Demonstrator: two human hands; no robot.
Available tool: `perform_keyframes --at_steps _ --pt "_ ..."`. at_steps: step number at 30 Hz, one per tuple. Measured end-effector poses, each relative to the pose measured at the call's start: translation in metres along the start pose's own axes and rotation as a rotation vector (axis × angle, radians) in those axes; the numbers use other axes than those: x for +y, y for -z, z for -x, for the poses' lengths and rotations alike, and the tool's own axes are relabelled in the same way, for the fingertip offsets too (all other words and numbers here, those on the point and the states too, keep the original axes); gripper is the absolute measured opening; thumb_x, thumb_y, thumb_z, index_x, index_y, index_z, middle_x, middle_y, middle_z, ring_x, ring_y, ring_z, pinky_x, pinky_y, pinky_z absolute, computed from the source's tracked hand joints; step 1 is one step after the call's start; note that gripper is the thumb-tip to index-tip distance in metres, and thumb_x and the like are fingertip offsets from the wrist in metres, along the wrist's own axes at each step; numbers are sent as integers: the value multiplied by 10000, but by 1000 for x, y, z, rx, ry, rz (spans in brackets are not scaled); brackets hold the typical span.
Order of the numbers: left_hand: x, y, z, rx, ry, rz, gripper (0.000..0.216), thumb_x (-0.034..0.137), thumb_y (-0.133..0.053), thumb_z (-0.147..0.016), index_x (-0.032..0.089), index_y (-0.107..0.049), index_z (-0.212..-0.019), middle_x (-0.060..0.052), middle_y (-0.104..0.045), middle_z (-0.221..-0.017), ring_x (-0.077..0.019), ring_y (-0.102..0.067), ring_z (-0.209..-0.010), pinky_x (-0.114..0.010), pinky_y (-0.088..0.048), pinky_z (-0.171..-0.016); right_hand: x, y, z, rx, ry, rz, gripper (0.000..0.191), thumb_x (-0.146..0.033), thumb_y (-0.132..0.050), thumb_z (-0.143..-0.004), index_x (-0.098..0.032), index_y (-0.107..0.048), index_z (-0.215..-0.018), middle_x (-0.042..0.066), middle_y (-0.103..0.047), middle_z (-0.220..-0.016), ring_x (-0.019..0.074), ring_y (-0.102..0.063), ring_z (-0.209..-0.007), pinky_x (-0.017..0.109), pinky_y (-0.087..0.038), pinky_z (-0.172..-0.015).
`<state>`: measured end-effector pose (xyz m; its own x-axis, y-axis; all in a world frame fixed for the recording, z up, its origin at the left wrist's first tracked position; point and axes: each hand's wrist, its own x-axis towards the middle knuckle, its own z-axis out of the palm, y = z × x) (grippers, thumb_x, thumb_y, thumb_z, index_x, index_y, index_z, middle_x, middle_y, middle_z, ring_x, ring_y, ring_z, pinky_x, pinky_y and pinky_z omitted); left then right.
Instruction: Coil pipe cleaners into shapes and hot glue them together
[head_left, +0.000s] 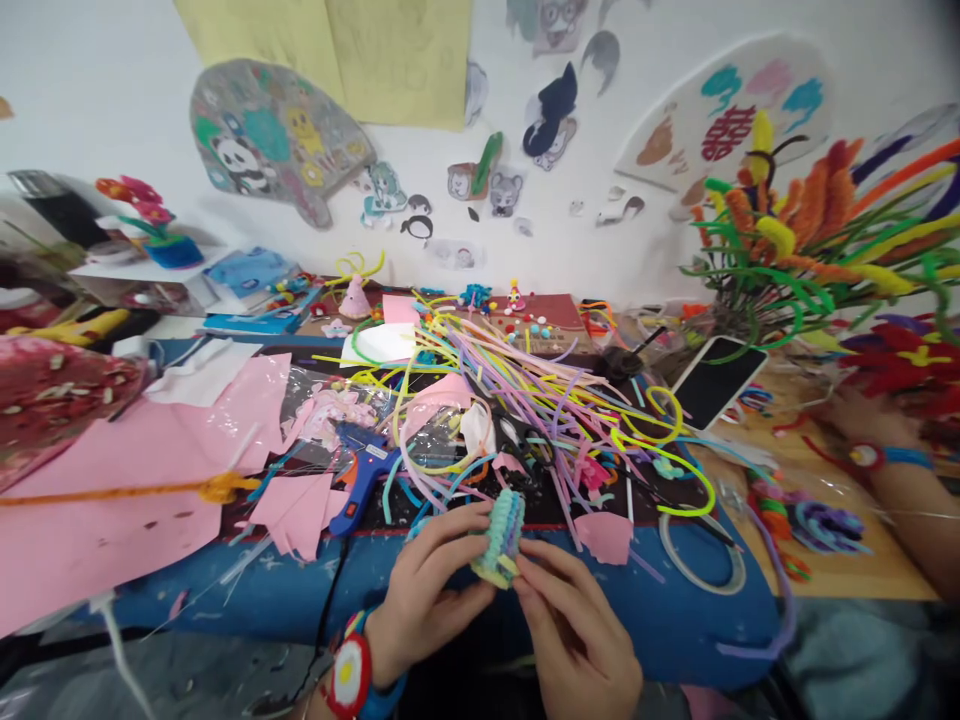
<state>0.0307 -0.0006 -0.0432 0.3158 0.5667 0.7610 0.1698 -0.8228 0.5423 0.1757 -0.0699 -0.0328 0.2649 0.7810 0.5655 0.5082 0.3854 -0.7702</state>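
Observation:
Between my two hands, above the near edge of the table, is a small coiled pipe-cleaner piece (pixel 501 535), mint green and blue with a pale yellow end. My left hand (pixel 435 580) has its fingers closed on the left side of it. The fingertips of my right hand (pixel 574 630) pinch its lower right, by the yellow end. A red, white and yellow pipe-cleaner wristband (pixel 349 675) is around my left wrist. Just beyond my hands lie a blue glue gun (pixel 367 475) and a heap of loose pipe cleaners (pixel 517 380).
Pink sheets (pixel 150 480) cover the left of the blue table. A roll of tape (pixel 701 550) and a phone (pixel 716 380) lie to the right, near a big bunch of coloured pipe cleaners (pixel 810 230). Another person's arm (pixel 900 470) reaches in at the far right.

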Motion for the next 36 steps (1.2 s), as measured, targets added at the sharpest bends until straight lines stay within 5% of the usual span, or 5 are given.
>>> perform_keyframes --at_steps 14,18,31,36 --pt "-2 -2 8 9 -57 -55 432 14 -595 -840 250 -549 -1199 -89 -603 -1146 -242 -631 -1133 -387 -585 -894 -7 0 -2 -25 79 127 289 -32 -636 -805 -208 -732 -1014 79 -717 -1003 168 -716 -821 229 -596 -707" --pt "-5 -2 10 8 -111 -65 375 23 -586 -843 188 -571 -1180 -88 -590 -1096 -259 -610 -1163 -370 -585 -894 -8 1 -3 -38 76 102 308 -36 -637 -809 -224 -712 -1042 74 -725 -1003 176 -712 -844 258 -596 -739" --pt "-5 -4 19 66 -48 51 575 -64 -596 -784 245 -494 -1258 -80 -558 -1110 -293 -614 -1153 -446 -593 -869 -11 2 -4 -27 100 42 275 -5 -630 -781 -212 -665 -958 75 -753 -968 178 -723 -829 268 -593 -720" --pt "-5 -5 17 91 -49 21 485 -23 -596 -809 266 -536 -1194 -66 -587 -1094 -290 -636 -1126 -448 -605 -839 -13 1 -4 -25 106 64 281 0 -621 -779 -217 -664 -953 76 -754 -961 183 -725 -817 276 -596 -707"
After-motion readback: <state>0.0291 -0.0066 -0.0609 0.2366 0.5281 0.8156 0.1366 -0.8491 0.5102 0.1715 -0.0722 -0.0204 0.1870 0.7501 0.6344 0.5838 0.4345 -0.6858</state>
